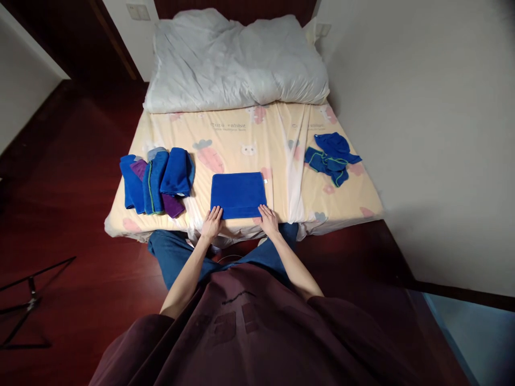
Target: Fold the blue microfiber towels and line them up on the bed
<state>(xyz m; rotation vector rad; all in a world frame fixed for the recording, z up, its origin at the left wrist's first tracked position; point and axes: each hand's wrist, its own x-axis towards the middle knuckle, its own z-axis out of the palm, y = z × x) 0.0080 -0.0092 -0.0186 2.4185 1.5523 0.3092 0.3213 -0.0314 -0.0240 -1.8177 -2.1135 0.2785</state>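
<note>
A blue cloth (238,188), which looks like a small towel, lies flat near the bed's front edge, with a strip along its near side folded over. My left hand (212,222) rests at its near left corner, fingers stretched out on the folded strip. At the near right corner, my right hand (268,219) lies the same way, with fingers extended over the strip. Both thumbs are hard to make out. To the left is a group of folded cloths (155,179) in blue and purple, one with green edging. Crumpled blue cloths (333,155) with green edging lie on the right.
The bed (241,128) has a pale yellow sheet with carrot and rabbit prints. A bunched white quilt (241,61) covers its far end. A wall (422,134) runs along the right. Black stand legs (31,300) are on the dark red floor at left.
</note>
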